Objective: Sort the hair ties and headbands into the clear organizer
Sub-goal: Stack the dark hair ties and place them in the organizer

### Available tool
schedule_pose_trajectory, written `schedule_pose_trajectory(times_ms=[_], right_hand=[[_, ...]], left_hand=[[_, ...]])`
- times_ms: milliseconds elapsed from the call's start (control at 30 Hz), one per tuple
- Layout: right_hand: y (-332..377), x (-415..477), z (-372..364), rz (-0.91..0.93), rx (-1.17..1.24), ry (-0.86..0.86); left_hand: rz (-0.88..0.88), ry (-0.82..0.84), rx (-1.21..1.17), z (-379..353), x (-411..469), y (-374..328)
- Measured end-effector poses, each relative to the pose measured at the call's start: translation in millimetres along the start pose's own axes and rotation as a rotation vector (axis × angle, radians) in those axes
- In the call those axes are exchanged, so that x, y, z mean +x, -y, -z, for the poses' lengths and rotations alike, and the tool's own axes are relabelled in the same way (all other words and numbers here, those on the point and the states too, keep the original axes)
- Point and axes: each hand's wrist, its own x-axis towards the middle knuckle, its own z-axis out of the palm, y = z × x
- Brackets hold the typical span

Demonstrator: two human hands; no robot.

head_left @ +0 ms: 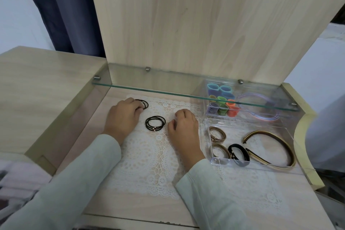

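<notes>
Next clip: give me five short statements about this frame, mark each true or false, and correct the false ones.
1. A stack of black hair ties lies on the lace mat between the two hands. True.
2. The left hand is inside the clear organizer. False: it is over the mat, its curled fingers on a second set of black hair ties.
3. The coloured hair ties sit in the organizer's far compartment. True.
4. The brown headbands lie loose on the mat. False: they are in the organizer's near compartment.
5. The right hand holds a headband. False: it rests on the mat, fingers curled, with no headband in it.
</notes>
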Motion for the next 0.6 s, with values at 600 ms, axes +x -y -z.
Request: schedule_pose_trajectory(times_ms=[600], right_hand=[[9, 10, 10, 0.063, -0.29, 0.23]], left_hand=[[0.044, -0.091, 0.017, -16, -9, 0]])
